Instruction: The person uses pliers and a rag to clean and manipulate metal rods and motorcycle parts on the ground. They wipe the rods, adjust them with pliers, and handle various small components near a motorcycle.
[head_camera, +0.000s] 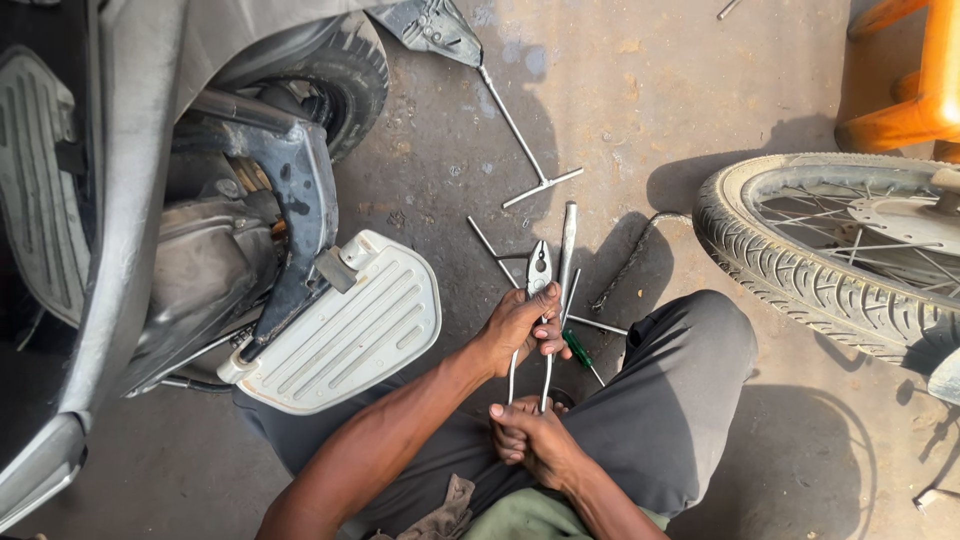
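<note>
Bare-metal pliers point away from me, jaws up, above my lap. My left hand wraps around them just below the joint. My right hand closes on the ends of the two thin handles near my knee. I sit on the concrete floor in dark grey trousers. Beside the pliers lie a long metal tool and a green-handled screwdriver.
A grey scooter fills the left, with its white ribbed footrest near my left arm and a tyre behind. A T-handle wrench, loose rods and a cable lie ahead. A spoked wheel lies right; an orange frame stands top right.
</note>
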